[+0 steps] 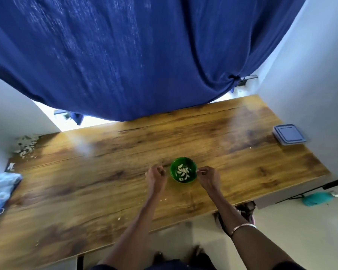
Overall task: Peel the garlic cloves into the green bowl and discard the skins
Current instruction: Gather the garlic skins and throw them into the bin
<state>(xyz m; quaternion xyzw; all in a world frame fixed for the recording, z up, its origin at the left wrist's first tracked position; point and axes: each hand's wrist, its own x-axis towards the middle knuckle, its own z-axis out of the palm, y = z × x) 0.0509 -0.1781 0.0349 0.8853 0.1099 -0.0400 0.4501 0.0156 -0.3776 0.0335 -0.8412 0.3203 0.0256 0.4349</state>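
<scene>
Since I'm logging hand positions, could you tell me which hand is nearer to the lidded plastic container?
The right hand: it sits just right of the green bowl, on the side of the container. The left hand is beyond the bowl's left.

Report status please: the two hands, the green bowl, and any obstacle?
Left hand curled beside green bowl, contents unclear. Right hand pinching a thin sliver at the rim. Peeled cloves inside bowl. Nothing blocking.
</scene>
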